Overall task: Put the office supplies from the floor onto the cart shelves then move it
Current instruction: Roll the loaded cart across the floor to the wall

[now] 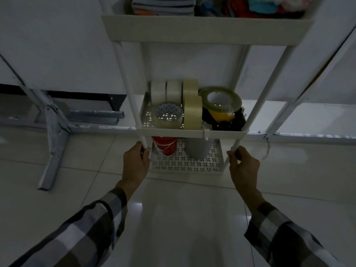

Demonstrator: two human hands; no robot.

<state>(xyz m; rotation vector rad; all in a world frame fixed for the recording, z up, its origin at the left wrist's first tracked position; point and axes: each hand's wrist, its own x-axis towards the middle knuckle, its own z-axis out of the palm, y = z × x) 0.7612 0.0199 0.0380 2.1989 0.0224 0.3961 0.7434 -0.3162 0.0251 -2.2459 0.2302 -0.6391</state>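
Two bare hands, left hand (136, 162) and right hand (244, 166), below loose plaid sleeves (81, 228) checked grey, white and black

A white three-tier plastic cart (192, 134) stands on a pale glossy tiled floor (183, 218). Its middle shelf, with a perforated base, carries upright rolls of whitish packing tape (166, 92) along the far edge, two upright tan tape rolls (191, 112) at the centre, a clear tape roll lying flat (168, 115) near the front left corner, and a greenish tape roll (220, 99) tilted on dark items at the right. The bottom shelf (185, 164) holds a red cylindrical container (164, 146) beside a grey one (197, 149). The top shelf (208, 29) holds stacked notebooks (163, 5) at the left and blurred colourful items at the right.
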